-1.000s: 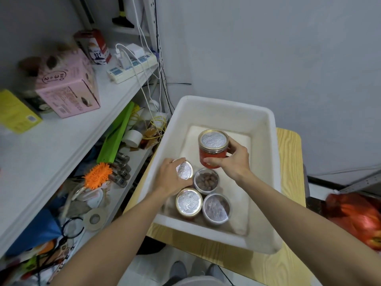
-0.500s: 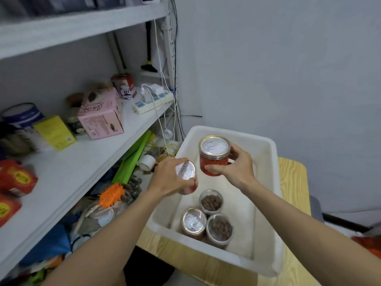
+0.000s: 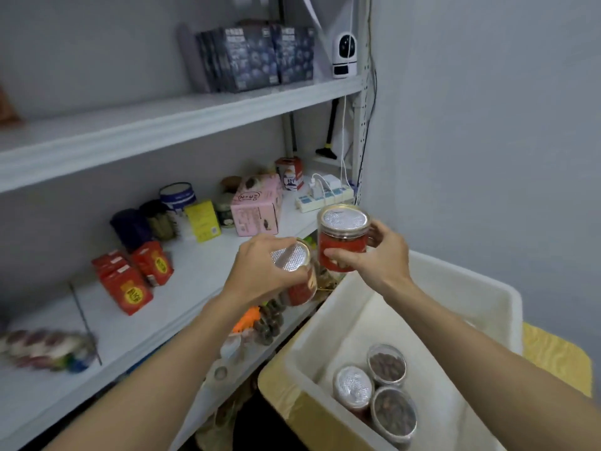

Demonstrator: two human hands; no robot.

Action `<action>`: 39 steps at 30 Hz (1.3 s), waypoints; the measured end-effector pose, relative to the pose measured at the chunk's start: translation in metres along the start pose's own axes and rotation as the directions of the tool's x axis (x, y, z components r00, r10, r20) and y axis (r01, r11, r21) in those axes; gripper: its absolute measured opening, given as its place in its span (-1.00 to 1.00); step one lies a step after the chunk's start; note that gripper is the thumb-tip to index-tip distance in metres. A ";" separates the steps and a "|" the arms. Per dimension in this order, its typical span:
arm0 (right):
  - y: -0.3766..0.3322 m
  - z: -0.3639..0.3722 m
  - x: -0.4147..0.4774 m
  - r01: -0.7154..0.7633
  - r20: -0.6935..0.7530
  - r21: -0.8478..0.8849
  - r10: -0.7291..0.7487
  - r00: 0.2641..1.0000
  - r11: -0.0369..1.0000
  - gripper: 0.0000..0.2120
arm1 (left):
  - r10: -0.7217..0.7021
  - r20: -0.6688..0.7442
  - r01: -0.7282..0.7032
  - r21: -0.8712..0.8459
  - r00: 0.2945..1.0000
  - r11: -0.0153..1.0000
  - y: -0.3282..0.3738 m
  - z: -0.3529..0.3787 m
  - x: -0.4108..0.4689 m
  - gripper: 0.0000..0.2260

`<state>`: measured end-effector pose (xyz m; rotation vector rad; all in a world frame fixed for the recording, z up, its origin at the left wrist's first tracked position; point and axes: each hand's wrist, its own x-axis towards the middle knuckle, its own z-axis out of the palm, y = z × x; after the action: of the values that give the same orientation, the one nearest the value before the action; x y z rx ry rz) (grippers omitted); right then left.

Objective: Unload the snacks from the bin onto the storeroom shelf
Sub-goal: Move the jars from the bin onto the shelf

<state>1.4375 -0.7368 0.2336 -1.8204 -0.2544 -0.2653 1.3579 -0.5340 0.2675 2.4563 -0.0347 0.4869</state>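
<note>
- lifted since 1 s ago, both loads hang above the bin (image 3: pixel 461 284), near the shelf (image 3: pixel 198 278).
- left hand (image 3: pixel 260 271) grips a tilted jar (image 3: pixel 300 283); right hand (image 3: pixel 377 258) pinches an upright jar (image 3: pixel 343 237), just beside it.
- 3 jars (image 3: pixel 353 387) remain in the bin.
- set each upright on bare shelf, clear of the red packets (image 3: pixel 130 281).

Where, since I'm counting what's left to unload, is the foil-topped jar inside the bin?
Head view, lower right: the foil-topped jar stands at the near end of the white bin, by its left wall, beside two clear-lidded jars.
</note>
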 end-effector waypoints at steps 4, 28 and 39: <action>-0.037 0.031 0.004 0.038 0.018 0.012 -0.038 0.999 0.999 -0.11 | -0.020 -0.075 0.021 0.017 0.997 1.000 0.004 -0.051 -0.012 -0.57; -0.302 0.204 -0.008 0.238 0.008 0.153 -0.242 0.970 0.959 -0.18 | 0.015 -0.438 0.025 0.086 0.899 0.996 -0.035 -0.357 -0.036 -0.60; -0.336 0.284 0.048 0.267 0.152 0.186 -0.297 0.943 0.945 -0.16 | -0.054 -0.466 0.092 0.060 0.883 0.994 -0.093 -0.430 0.024 -0.55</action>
<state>1.3931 -0.3741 0.4837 -1.6435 -0.6498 -0.2736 1.2493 -0.2039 0.5380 2.3423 0.2808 1.0488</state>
